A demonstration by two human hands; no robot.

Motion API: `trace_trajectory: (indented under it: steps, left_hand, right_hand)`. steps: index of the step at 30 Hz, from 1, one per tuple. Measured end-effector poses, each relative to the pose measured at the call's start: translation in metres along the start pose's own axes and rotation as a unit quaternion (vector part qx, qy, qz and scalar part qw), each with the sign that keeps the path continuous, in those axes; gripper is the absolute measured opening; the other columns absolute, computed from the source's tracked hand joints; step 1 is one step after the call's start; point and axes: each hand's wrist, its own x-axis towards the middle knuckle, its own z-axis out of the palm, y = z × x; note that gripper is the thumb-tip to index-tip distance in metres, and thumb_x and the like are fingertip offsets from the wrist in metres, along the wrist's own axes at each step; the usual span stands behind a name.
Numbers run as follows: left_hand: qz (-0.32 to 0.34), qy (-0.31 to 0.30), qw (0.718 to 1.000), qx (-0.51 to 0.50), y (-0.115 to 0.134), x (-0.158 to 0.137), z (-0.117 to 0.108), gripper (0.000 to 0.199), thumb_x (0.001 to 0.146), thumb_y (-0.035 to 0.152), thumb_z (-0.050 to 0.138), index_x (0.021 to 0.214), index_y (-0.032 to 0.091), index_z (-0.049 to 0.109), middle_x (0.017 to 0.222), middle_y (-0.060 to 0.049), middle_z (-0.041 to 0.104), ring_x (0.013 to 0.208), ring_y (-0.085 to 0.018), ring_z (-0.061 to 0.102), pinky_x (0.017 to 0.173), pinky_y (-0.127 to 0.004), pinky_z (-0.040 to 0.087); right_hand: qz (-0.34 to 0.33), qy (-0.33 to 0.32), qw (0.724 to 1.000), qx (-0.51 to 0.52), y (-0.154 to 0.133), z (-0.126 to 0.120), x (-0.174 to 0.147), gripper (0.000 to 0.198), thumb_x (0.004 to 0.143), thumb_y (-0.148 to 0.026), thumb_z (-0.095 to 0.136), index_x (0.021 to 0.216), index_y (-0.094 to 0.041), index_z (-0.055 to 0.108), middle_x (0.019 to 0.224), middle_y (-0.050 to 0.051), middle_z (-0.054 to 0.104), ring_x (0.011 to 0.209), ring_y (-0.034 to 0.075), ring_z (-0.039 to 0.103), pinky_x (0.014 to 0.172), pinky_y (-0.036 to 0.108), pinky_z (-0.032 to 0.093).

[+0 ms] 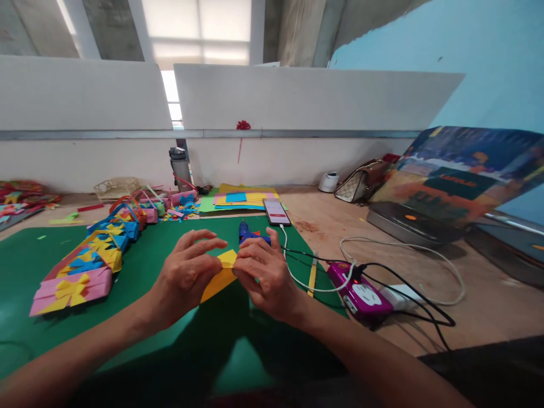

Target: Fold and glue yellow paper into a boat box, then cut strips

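Over the green mat [148, 249], a folded piece of yellow paper [218, 281] is being held up between two bare hands, so that's where the action is. Its upper right end is being pinched by the right hand [266, 272], with the thumb and fingertips closed on it. The other side is being touched by the left hand [185, 269]: the upper fingers are being held curved, with a gap above the thumb. Whether a proper grip is being made there can't be told, tbh, since part of the sheet is being hidden by that hand.

Just behind the right hand, a blue glue gun [244, 233] is being partly covered by the fingers. A phone [276, 212] is being shown farther back with its screen lit, and a white cable [317, 290] is being run from it towards a purple power strip [359, 292] on the right. Between that strip and the hand, a yellow cutter [312, 277] is being displayed. Over on the left, a row of little paper bags [100, 247] is being lined up, the nearest pink one being topped with a yellow bow [72, 290].
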Motion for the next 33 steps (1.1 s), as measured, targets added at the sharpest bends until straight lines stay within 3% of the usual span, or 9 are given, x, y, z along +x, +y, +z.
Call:
trace_trajectory:
  steps: [4,7,9,12,17,20,27,30,33]
  left_hand:
    - [-0.014,0.04,0.999,0.013,-0.009,0.0,-0.005,0.013,0.083,0.009,0.055,0.074,0.016,0.06,0.093,-0.007,0.066,0.09,-0.018,0.054,0.077,-0.032,0.048]
    - [-0.025,0.064,0.996,0.055,-0.017,-0.001,-0.006,0.014,0.085,0.017,0.056,0.074,0.018,0.065,0.078,-0.003,0.061,0.072,-0.014,0.054,0.064,-0.026,0.045]
    - [-0.036,0.061,0.995,0.07,-0.023,-0.002,-0.006,0.017,0.086,0.021,0.056,0.074,0.019,0.067,0.072,-0.001,0.058,0.065,-0.012,0.053,0.058,-0.024,0.042]
    - [-0.049,0.054,0.995,0.072,-0.027,-0.005,-0.006,0.017,0.086,0.024,0.056,0.077,0.02,0.069,0.067,-0.001,0.056,0.061,-0.011,0.051,0.054,-0.022,0.039]
    - [-0.038,0.066,0.992,0.1,-0.027,-0.007,-0.01,0.019,0.087,0.024,0.054,0.079,0.022,0.071,0.062,0.001,0.054,0.054,-0.009,0.047,0.052,-0.021,0.035]
    - [-0.013,0.068,0.987,0.143,-0.025,-0.007,-0.01,0.022,0.088,0.023,0.052,0.077,0.023,0.071,0.065,0.001,0.058,0.054,-0.008,0.048,0.056,-0.022,0.038]
    - [-0.03,0.064,0.994,0.079,-0.023,-0.013,-0.005,0.021,0.089,0.022,0.05,0.078,0.019,0.068,0.081,-0.003,0.067,0.065,-0.009,0.06,0.058,-0.018,0.046]
    - [-0.033,0.065,0.996,0.042,-0.023,-0.016,-0.001,0.02,0.089,0.02,0.049,0.081,0.018,0.067,0.085,-0.004,0.069,0.072,-0.01,0.064,0.064,-0.018,0.051]
    - [-0.025,0.077,0.996,0.032,-0.023,-0.017,0.003,0.018,0.089,0.019,0.05,0.081,0.017,0.066,0.083,-0.005,0.071,0.072,-0.011,0.066,0.067,-0.02,0.053]
  right_hand:
    - [0.036,0.009,0.999,0.003,0.012,0.001,-0.001,0.017,0.083,-0.013,0.05,0.069,-0.018,0.058,0.077,0.0,0.064,0.084,0.015,0.058,0.096,0.041,0.025]
    - [0.121,0.013,0.992,-0.02,0.026,-0.005,0.006,0.015,0.085,-0.018,0.051,0.074,-0.019,0.06,0.081,0.002,0.065,0.082,0.015,0.059,0.09,0.035,0.034]
    - [0.199,-0.047,0.976,-0.077,0.036,-0.011,0.015,0.014,0.088,-0.022,0.048,0.09,-0.018,0.062,0.091,0.005,0.066,0.09,0.016,0.058,0.085,0.029,0.039]
    - [0.264,-0.207,0.921,-0.196,0.051,-0.014,0.026,0.026,0.09,-0.023,0.047,0.114,-0.016,0.055,0.113,0.009,0.061,0.107,0.019,0.053,0.091,0.03,0.038]
    - [0.278,-0.341,0.866,-0.237,0.074,0.006,0.018,0.023,0.08,-0.019,0.062,0.103,-0.014,0.061,0.104,0.012,0.063,0.102,0.025,0.056,0.092,0.043,0.039]
    - [0.288,-0.382,0.845,-0.24,0.085,0.023,0.007,0.029,0.088,-0.031,0.055,0.112,-0.015,0.055,0.11,0.007,0.059,0.098,0.02,0.058,0.086,0.043,0.046]
    - [0.301,-0.346,0.871,-0.174,0.086,0.039,0.008,0.033,0.086,-0.024,0.056,0.116,-0.013,0.052,0.107,0.009,0.061,0.093,0.02,0.06,0.081,0.039,0.048]
    - [0.316,-0.285,0.895,-0.133,0.08,0.027,0.018,0.037,0.081,-0.011,0.052,0.118,-0.01,0.051,0.1,0.012,0.065,0.089,0.021,0.061,0.077,0.033,0.046]
    - [0.329,-0.229,0.913,-0.081,0.068,0.004,0.028,0.029,0.082,-0.023,0.051,0.107,-0.011,0.057,0.093,0.009,0.066,0.08,0.02,0.061,0.066,0.028,0.046]
